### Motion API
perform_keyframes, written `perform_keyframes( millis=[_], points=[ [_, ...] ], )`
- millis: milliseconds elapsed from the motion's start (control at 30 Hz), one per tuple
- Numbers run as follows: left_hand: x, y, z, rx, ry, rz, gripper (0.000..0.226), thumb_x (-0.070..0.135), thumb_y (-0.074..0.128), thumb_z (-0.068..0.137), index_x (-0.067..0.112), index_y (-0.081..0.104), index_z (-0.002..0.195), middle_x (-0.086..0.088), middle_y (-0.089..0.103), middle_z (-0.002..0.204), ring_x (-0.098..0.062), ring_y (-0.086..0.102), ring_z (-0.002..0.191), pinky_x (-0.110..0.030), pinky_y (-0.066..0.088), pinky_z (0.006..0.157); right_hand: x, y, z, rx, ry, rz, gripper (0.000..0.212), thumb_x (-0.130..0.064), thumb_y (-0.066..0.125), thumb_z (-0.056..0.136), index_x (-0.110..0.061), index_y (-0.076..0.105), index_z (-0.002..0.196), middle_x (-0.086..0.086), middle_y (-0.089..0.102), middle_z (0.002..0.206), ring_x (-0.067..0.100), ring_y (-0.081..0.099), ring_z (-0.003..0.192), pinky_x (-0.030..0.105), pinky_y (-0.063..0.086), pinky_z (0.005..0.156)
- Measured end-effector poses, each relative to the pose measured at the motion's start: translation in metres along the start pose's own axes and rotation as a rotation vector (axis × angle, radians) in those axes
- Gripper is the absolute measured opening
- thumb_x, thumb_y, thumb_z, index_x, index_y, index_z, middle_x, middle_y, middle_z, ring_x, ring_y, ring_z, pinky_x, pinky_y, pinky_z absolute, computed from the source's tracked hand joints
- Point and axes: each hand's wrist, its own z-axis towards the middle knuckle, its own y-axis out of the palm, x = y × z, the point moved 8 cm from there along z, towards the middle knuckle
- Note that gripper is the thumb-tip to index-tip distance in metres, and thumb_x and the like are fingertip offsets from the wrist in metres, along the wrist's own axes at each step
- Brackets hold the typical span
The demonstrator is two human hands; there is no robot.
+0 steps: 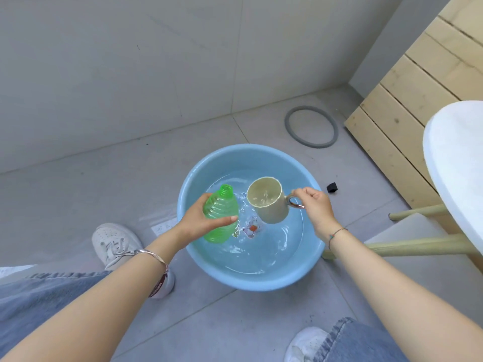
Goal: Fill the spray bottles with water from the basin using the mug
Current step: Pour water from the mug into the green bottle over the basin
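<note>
The green bottle (pixel 222 205) is above the left part of the blue basin (pixel 261 282), without cap. Its long axis leans, and the open neck points up and away from the person. The left hand (pixel 196 222) grips its body, fingers wrapped around and thumb across the front. Just beside the neck is the beige mug (pixel 270 205), with some water in it. The right hand (pixel 315 205) pinches its handle. The basin stands on the tiled floor (pixel 104 178) and holds clear water (pixel 277 244).
</note>
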Motion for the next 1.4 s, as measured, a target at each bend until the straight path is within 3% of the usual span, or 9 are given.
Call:
perform_keyframes(
  millis=[100,233,367,500,567,667,800,1000,1400],
  points=[
    [0.012,0.004,-0.003,0.006,0.045,0.098,0.072,0.039,0.087,0.068,0.030,0.046,0.127,0.013,0.059,0.116,-0.007,0.058,0.106,-0.014,0.044,0.079,-0.029,-0.015,-0.008,0.003,-0.056,0.071,0.019,-0.025,0.066,0.076,-0.008,0.058,0.075,0.009,0.030,0.074,0.013,0.029,0.066,0.026,0.026,0.062],
    [0.025,0.012,-0.005,0.006,0.101,0.178,0.080,0.043,0.088,0.066,0.034,0.044,0.132,0.014,0.052,0.130,-0.008,0.050,0.121,-0.022,0.040,0.094,-0.063,-0.032,-0.019,-0.050,-0.153,0.083,0.042,-0.024,0.073,0.079,-0.016,0.037,0.058,0.008,0.030,0.064,0.017,0.036,0.063,0.020,0.029,0.060],
    [0.042,0.019,-0.011,0.043,0.142,0.204,0.079,0.042,0.088,0.066,0.035,0.046,0.132,0.017,0.052,0.123,-0.006,0.049,0.115,-0.019,0.036,0.091,-0.090,-0.049,-0.029,-0.009,-0.255,0.054,0.046,-0.006,0.068,0.083,-0.015,0.033,0.055,-0.003,0.040,0.052,-0.004,0.050,0.044,0.007,0.034,0.046],
    [0.053,0.025,-0.016,0.059,0.178,0.208,0.080,0.041,0.089,0.065,0.032,0.047,0.133,0.017,0.052,0.122,-0.005,0.049,0.114,-0.019,0.035,0.092,-0.103,-0.061,-0.039,0.021,-0.332,-0.008,0.045,-0.020,0.074,0.070,-0.021,0.034,0.051,-0.009,0.037,0.047,0.013,0.049,0.063,0.025,0.035,0.061],
    [0.056,0.028,-0.017,0.066,0.191,0.217,0.080,0.043,0.089,0.064,0.032,0.048,0.132,0.017,0.054,0.122,-0.006,0.050,0.114,-0.020,0.036,0.091,-0.108,-0.064,-0.045,0.028,-0.366,-0.050,0.042,-0.027,0.071,0.066,-0.021,0.033,0.051,-0.001,0.035,0.053,0.015,0.045,0.066,0.029,0.032,0.063],
    [0.058,0.031,-0.018,0.076,0.191,0.258,0.081,0.050,0.088,0.061,0.034,0.049,0.131,0.016,0.057,0.124,-0.009,0.053,0.117,-0.026,0.043,0.093,-0.114,-0.068,-0.056,0.047,-0.416,-0.127,0.044,-0.023,0.072,0.071,-0.016,0.032,0.054,0.007,0.036,0.058,0.014,0.037,0.060,0.028,0.027,0.057],
    [0.061,0.036,-0.021,0.084,0.195,0.303,0.088,0.049,0.089,0.061,0.033,0.046,0.137,0.013,0.052,0.137,-0.011,0.045,0.130,-0.027,0.038,0.103,-0.122,-0.071,-0.065,0.093,-0.470,-0.217,0.046,-0.012,0.072,0.076,-0.016,0.031,0.055,-0.002,0.028,0.052,0.010,0.024,0.051,0.027,0.023,0.051],
    [0.065,0.043,-0.024,0.082,0.196,0.333,0.086,0.046,0.088,0.064,0.030,0.046,0.137,0.010,0.051,0.138,-0.013,0.045,0.131,-0.022,0.035,0.097,-0.133,-0.074,-0.073,0.132,-0.560,-0.343,0.047,-0.013,0.071,0.074,-0.019,0.030,0.053,-0.006,0.030,0.049,0.012,0.027,0.051,0.027,0.029,0.052],
    [0.057,0.047,-0.023,0.086,0.141,0.350,0.092,0.051,0.088,0.061,0.032,0.044,0.139,0.010,0.051,0.139,-0.015,0.046,0.131,-0.034,0.040,0.105,-0.153,-0.076,-0.084,0.211,-0.703,-0.476,0.043,-0.011,0.070,0.073,-0.016,0.031,0.055,-0.004,0.033,0.054,0.010,0.034,0.057,0.018,0.025,0.051]
  ],
)
